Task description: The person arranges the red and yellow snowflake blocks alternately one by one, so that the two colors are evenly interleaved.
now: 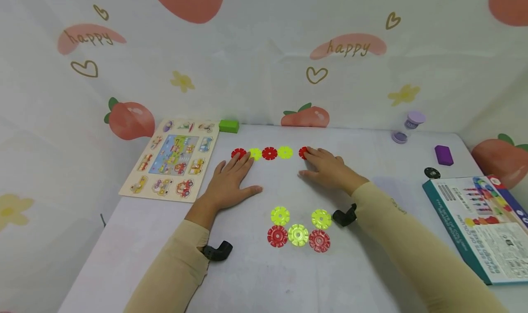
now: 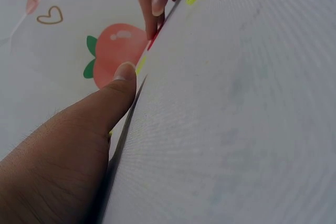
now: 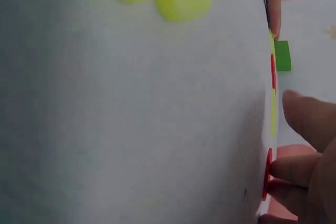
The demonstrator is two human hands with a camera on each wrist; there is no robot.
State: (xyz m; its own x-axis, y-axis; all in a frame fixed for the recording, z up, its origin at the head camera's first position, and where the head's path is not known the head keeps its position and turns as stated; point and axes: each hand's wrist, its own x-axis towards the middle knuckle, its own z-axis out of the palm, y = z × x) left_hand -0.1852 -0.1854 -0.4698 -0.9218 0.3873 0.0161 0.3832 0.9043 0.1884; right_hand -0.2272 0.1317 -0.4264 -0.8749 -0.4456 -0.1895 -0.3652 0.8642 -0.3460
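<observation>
Red sits beneath the fingertips at both ends of a row of notched discs on a white-covered table (image 1: 255,285). At one end, the straight, slightly fanned fingers of a person's left hand (image 1: 231,189) rest on the left-end red disc (image 1: 238,153) and reach the edge of the yellow-green disc (image 1: 256,154) next to it. The palm faces down and the thumb juts well away toward the middle of the table.

Opposite, the extended fingers of the right hand (image 1: 330,170) lie close together, their tips touching the right-end red disc (image 1: 303,152); the thumb stands apart, gripping nothing. Between the hands lie a middle red disc (image 1: 270,153) and a second yellow-green disc (image 1: 285,152), with a gap before the right-end piece.

Both forearms angle inward in tan sleeves (image 1: 169,267), a black device (image 1: 218,251) at each cuff. Between the wrists, nearer the wearer, a cluster of five discs (image 1: 298,235) shows two yellow-greens above a red, yellow-green, red line.

Farther out, a picture puzzle board (image 1: 208,174) and green block (image 1: 228,126) lie to the left; a purple-capped timer (image 1: 415,117), purple block (image 1: 443,155), small black disc (image 1: 432,172) and printed box (image 1: 466,226) to the right. Behind hangs a peach-print cloth (image 1: 247,61).
</observation>
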